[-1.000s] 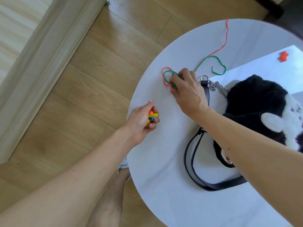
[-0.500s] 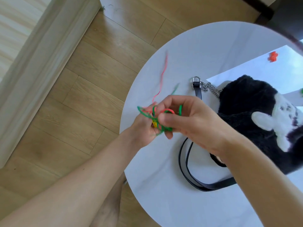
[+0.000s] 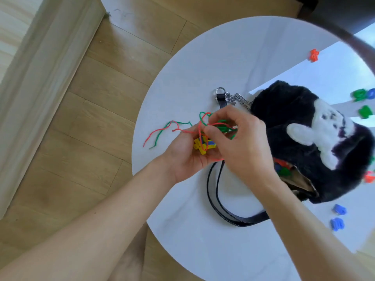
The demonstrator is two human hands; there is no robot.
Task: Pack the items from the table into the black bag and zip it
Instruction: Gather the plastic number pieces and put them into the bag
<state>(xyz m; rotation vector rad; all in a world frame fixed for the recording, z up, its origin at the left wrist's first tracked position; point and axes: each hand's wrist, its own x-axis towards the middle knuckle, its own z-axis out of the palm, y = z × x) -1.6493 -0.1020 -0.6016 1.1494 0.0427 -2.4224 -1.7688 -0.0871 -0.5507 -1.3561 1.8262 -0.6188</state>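
While the left hand cups small blocks, the right hand pinches limp, tangle-prone strings just beside the black bag; best gathered bunched.

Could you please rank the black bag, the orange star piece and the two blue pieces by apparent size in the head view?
1. black bag
2. The two blue pieces look alike
3. orange star piece, farther off, so unsure

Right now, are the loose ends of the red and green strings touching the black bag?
Apart. The head view shows the string ends lying at the table's left edge, with both hands between them and the black bag.
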